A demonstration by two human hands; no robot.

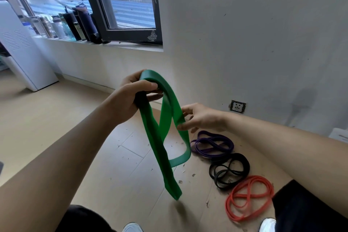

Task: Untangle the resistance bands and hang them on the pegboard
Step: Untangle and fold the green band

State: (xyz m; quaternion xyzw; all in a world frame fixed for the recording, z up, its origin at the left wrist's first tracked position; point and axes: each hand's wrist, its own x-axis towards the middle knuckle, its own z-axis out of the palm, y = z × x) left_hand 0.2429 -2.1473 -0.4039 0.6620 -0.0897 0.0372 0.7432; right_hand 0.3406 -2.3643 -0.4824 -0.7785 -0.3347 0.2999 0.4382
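Green band (154, 141) is hanging twisted from the left hand (130, 98), which is gripping its top. At 3 o'clock, the right hand (202, 118) is pinching its edge. Purple band (212, 143), black band (243, 165) and red band (250, 197) are lying, maybe tangled, at 5 o'clock.

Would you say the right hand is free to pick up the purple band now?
Probably not yet: the right hand pinches the green band; the purple band lies uncovered on the floor just below.
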